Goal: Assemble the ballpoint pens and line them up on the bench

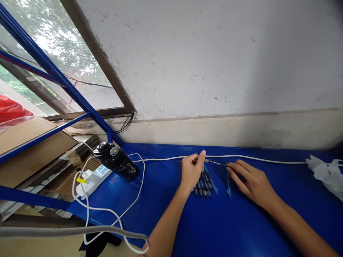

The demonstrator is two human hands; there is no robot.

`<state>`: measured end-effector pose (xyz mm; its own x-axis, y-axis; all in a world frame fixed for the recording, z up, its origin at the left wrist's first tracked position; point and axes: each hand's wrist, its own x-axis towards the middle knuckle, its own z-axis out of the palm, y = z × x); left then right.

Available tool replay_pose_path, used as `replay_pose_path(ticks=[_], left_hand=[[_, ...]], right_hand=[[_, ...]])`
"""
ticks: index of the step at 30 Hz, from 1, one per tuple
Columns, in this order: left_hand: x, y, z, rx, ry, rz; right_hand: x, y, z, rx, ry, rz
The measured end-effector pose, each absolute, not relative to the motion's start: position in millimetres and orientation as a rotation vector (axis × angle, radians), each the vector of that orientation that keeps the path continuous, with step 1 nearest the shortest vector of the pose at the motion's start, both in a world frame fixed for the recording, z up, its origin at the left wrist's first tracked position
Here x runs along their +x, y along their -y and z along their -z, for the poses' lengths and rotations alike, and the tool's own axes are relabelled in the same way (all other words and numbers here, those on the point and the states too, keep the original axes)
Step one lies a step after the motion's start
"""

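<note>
My left hand (192, 169) is closed around a pen, whose pale grip end (207, 161) points right. From that end a thin pen refill (217, 163) reaches across to my right hand (250, 180). The fingertips of my right hand pinch the refill's dark far end. Below my left hand lie several dark pens (202, 187) side by side, partly hidden by the hand. At their right edge is a pen with blue parts (213, 184). Another blue-and-dark pen (228, 185) lies apart from them, just left of my right hand.
A blue tabletop (214, 225) meets the wall, with a white cable (246, 156) along its back. A black bottle (118, 162) stands left beside a white power strip (93, 178) and looped cord (120, 216). Crumpled clear plastic (325, 175) lies right. Blue metal bars (72, 92) rise left.
</note>
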<state>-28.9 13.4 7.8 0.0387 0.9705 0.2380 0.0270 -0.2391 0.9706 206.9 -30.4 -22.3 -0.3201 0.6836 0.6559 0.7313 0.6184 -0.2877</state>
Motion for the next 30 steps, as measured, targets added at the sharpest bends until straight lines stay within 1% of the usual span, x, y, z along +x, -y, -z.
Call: replay_pose_path(ticks=[10, 18, 24, 30], left_hand=[[-24, -10, -2, 1.539, -1.073, -1.269], [-7, -1, 3, 1.370, -0.843, -1.143], [0, -1, 10, 1.244, -0.723, -1.213], [-4, -5, 10, 1.234, -0.715, -1.306]], right_hand=[[203, 31, 21, -1.116, 2.076, 0.052], [203, 31, 24, -1.126, 2.073, -0.016], [206, 27, 36, -1.200, 1.937, -0.056], [208, 26, 33, -1.243, 1.914, -0.033]])
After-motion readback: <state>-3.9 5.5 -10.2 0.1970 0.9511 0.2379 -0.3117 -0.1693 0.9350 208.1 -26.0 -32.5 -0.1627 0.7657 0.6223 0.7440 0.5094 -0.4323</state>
